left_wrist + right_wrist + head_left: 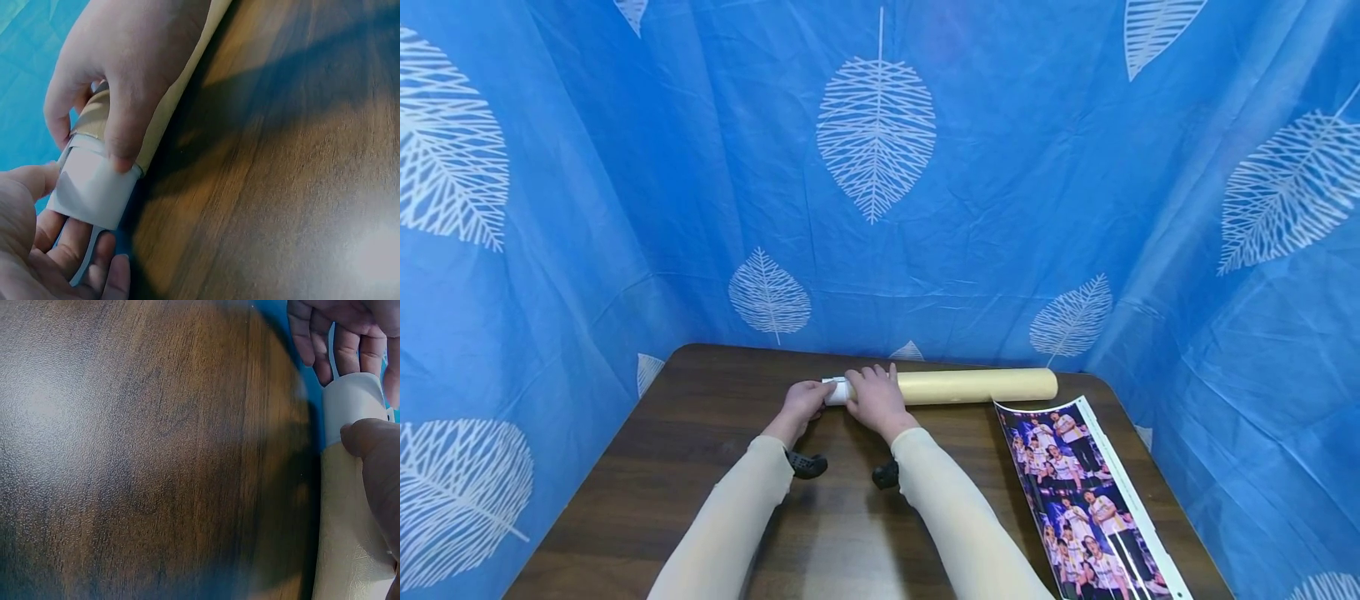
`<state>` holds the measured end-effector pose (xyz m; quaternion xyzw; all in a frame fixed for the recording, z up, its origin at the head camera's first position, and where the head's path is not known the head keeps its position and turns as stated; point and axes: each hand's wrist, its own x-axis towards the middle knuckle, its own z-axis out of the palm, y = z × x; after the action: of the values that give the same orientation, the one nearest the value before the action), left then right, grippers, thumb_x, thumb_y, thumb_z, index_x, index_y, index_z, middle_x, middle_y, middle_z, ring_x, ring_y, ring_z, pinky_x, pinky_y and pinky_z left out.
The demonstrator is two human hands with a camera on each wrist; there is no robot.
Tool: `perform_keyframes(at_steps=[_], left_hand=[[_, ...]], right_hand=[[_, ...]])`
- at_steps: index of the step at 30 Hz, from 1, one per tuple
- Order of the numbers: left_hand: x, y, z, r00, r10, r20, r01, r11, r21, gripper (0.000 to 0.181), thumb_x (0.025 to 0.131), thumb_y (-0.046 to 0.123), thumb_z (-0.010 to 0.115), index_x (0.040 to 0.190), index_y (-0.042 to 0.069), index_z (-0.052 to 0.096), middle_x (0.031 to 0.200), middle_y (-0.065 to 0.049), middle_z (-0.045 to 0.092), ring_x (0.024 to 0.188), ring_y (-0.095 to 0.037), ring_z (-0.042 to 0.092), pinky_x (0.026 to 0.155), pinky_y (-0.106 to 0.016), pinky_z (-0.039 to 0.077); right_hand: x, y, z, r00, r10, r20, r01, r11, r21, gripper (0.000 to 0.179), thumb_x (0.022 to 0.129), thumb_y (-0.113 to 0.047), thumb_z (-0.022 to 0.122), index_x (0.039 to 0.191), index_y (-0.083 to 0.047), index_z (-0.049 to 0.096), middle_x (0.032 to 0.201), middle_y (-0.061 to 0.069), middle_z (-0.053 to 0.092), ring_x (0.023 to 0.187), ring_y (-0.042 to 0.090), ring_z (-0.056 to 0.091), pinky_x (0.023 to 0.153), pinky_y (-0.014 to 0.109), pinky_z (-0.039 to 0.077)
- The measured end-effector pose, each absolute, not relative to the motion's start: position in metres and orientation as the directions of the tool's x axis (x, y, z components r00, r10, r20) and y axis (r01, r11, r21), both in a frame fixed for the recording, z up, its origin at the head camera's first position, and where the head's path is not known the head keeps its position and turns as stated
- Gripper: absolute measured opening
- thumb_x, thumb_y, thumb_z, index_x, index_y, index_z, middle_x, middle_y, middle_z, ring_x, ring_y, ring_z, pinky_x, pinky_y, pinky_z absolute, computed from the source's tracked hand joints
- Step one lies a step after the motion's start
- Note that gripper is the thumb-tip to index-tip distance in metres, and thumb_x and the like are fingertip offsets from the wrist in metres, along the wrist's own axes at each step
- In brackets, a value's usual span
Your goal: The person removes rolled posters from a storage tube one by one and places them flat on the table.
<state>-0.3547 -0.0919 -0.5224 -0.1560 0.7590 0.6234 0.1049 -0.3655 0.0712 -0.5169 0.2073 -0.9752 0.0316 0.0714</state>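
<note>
A long pale-yellow tube (977,387) lies sideways near the table's far edge. From its left end sticks out a short white cylinder (94,190), which looks like a rolled sheet with an overlapping edge. My left hand (803,402) holds this white end, thumb on its side and fingers beneath it. Over the tube's left end, my right hand (877,398) grips from above. Its thumb presses where the white piece meets the tube in the right wrist view. How far the white piece reaches inside the tube is hidden.
A glossy printed photo sheet (1075,492) with white margins lies on the right of the dark wooden table (647,483), its far left corner lifting near the tube. Blue curtains (985,192) with white leaf patterns hang behind and on both sides.
</note>
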Motion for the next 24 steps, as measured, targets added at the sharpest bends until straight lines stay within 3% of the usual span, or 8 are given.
perform_keyframes(at_steps=[5,10,24], left_hand=[[-0.355,-0.085,-0.519,-0.928,-0.134,-0.346,-0.364,0.147,0.92,0.061,0.099,0.039,0.065,0.132,-0.011,0.054,0.133,-0.025,0.052,0.114,-0.034,0.051,0.104,-0.05,0.046],[-0.356,-0.079,-0.515,-0.923,-0.165,-0.349,-0.37,0.119,0.922,0.068,0.099,0.032,0.066,0.142,-0.016,0.043,0.142,-0.031,0.046,0.123,-0.039,0.048,0.109,-0.051,0.042],[-0.367,-0.076,-0.513,-0.88,-0.165,-0.446,-0.468,0.127,0.875,0.045,0.103,0.023,0.058,0.136,-0.007,0.057,0.137,-0.025,0.053,0.115,-0.036,0.05,0.103,-0.049,0.046]], right_hand=[[-0.366,0.072,-0.519,-0.903,-0.403,0.15,-0.414,0.909,-0.049,0.052,0.097,-0.042,0.069,0.143,-0.022,0.057,0.139,0.008,0.061,0.135,0.036,0.05,0.116,0.065,0.026],[-0.366,0.07,-0.521,-0.901,-0.405,0.155,-0.419,0.905,-0.07,0.052,0.097,-0.045,0.068,0.143,-0.022,0.057,0.139,0.008,0.061,0.136,0.036,0.049,0.116,0.066,0.024],[-0.365,0.069,-0.52,-0.918,-0.367,0.151,-0.38,0.923,-0.061,0.049,0.1,-0.045,0.064,0.142,-0.022,0.058,0.138,0.009,0.061,0.137,0.037,0.048,0.117,0.066,0.024]])
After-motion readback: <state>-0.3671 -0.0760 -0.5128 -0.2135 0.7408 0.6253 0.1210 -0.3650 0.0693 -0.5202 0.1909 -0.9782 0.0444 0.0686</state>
